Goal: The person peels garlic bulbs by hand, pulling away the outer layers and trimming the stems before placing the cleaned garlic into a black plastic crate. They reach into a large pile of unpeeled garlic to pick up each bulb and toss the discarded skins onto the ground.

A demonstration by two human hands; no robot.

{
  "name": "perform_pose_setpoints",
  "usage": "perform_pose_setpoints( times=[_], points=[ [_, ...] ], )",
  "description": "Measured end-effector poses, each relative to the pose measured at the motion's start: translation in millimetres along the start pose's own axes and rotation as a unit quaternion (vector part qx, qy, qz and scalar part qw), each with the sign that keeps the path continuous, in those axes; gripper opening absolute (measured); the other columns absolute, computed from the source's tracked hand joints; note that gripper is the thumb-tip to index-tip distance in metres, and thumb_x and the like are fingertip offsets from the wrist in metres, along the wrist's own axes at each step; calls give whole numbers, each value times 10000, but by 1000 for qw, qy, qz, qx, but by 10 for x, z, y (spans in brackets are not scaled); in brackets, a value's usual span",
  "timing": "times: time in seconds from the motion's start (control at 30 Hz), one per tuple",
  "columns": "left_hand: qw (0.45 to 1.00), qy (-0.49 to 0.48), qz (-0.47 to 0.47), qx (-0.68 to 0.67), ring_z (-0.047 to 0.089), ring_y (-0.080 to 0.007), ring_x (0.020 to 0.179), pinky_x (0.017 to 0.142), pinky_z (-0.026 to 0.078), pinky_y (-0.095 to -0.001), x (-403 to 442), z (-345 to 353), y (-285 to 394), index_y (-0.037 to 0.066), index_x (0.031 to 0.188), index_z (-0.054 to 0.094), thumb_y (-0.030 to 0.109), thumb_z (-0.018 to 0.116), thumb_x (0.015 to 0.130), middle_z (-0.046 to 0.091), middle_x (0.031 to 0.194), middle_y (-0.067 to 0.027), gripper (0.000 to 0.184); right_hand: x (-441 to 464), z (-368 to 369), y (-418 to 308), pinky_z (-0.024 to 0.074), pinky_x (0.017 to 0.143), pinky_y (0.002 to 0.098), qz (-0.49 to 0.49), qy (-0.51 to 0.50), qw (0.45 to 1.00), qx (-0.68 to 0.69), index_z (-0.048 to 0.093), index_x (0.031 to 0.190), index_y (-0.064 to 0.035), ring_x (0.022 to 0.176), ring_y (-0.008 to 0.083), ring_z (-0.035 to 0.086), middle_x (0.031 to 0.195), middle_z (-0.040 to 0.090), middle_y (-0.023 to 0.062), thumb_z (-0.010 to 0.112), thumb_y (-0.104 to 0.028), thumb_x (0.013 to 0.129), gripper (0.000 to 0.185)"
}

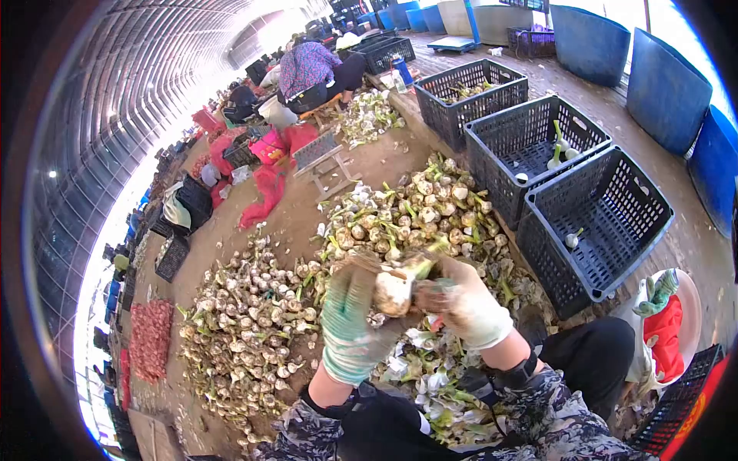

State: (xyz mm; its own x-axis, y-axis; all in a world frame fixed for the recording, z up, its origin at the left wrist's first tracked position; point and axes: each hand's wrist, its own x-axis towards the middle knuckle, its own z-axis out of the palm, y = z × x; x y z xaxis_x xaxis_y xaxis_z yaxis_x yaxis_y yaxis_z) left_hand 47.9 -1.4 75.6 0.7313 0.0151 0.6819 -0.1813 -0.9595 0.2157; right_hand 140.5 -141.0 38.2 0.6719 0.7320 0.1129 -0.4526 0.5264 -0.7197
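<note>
A large garlic bulb (393,295) with a green stem is held up between my two gloved hands, above a heap of garlic. My left hand (347,323), in a green-and-white striped glove, grips the bulb from its left side. On the other side my right hand (470,306), in a soiled white glove, has its fingers closed at the bulb and its stem; they are blurred by motion. Below lie a pile of garlic bulbs (246,330), another pile of bulbs with stems (423,207) and loose peeled skins (438,384).
Black crates stand to the right: one near crate (530,253) with a single bulb, one middle crate (480,157) with a few bulbs, one farther crate (438,115). A white bucket (692,323) holds red cloth. Blue tubs (669,92) line the right. Another person (307,73) sits farther back.
</note>
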Motion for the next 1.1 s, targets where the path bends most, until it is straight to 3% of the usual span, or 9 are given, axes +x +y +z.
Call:
perform_pose_setpoints(
  times=[0.17, 0.27, 0.4, 0.57, 0.7, 0.77, 1.0, 1.07, 1.1],
  points=[
    [997, 30, -73, -25, 581, -293, 915, 766, 489, -356, -184, 135, -40, 19, 1256, 450, 261, 845, 582, 553, 1046, -142, 818, 117, -1, 294, 459, 625, 230, 36, 101, 984, -142, 555, 1005, 54, 704, 90, 565, 807, 621, 35, 636, 37, 723, 294],
    [611, 61, -453, -646, 605, -174, 848, 686, 520, -278, -440, 286, -280, 33, 1152, 521, 446, 665, 804, 602, 994, -72, 559, 271, -240, 751, 462, 768, 250, -134, 47, 954, -262, 538, 1058, 66, 850, 117, 565, 947, 620, 85, 531, 119, 680, 381],
    [546, -20, -542, -639, 598, -180, 808, 668, 539, -284, -475, 281, -513, 57, 1183, 513, 400, 674, 809, 590, 966, -85, 532, 248, -187, 657, 482, 745, 241, 90, -12, 993, -81, 474, 1167, 24, 884, 100, 580, 1007, 601, 75, 677, -132, 824, 428],
    [860, 7, -337, -383, 570, -177, 886, 805, 484, -277, -757, 566, -674, 69, 1328, 388, 103, 702, 791, 556, 1038, -100, 623, 321, -210, 802, 495, 773, 264, -9, 45, 969, -243, 516, 1110, 15, 887, 147, 603, 1045, 599, 84, 692, -89, 787, 383],
    [612, -16, -424, -667, 593, -202, 957, 824, 504, -305, -579, 114, -625, 49, 1264, 465, 369, 699, 782, 577, 1090, -85, 624, 249, -114, 718, 519, 780, 262, -157, -24, 916, -368, 537, 1061, 19, 886, 178, 618, 1037, 599, 109, 592, 33, 764, 303],
    [496, -32, -474, -727, 592, -209, 962, 817, 510, -323, -616, 142, -681, 46, 1257, 455, 435, 707, 750, 576, 1079, -78, 687, 234, -141, 691, 537, 664, 197, 70, 63, 968, 233, 540, 1035, 39, 810, 128, 620, 974, 605, 98, 579, -1, 826, 216],
    [761, 47, -308, -569, 554, -166, 992, 871, 467, -301, -696, 283, -728, 34, 1288, 414, 238, 854, 611, 559, 1092, -53, 833, 156, 302, 499, 536, 689, 261, 32, -15, 995, -94, 544, 1030, 29, 775, 144, 621, 921, 621, 79, 655, -112, 826, 272],
    [630, -1, -347, -695, 565, -147, 950, 836, 479, -284, -781, 114, -759, 40, 1277, 415, 196, 868, 591, 578, 1039, -40, 837, 219, 232, 538, 534, 659, 259, -56, -61, 983, -166, 556, 1035, 31, 751, 158, 626, 906, 641, 115, 654, -92, 820, 266],
    [608, -17, -338, -718, 571, -144, 935, 816, 485, -276, -787, 90, -781, 41, 1273, 418, 181, 870, 588, 587, 1023, -37, 832, 321, -57, 569, 535, 711, 280, 111, 61, 971, -203, 546, 1073, 40, 834, 174, 621, 976, 635, 136, 609, -30, 819, 271]
  ],
)
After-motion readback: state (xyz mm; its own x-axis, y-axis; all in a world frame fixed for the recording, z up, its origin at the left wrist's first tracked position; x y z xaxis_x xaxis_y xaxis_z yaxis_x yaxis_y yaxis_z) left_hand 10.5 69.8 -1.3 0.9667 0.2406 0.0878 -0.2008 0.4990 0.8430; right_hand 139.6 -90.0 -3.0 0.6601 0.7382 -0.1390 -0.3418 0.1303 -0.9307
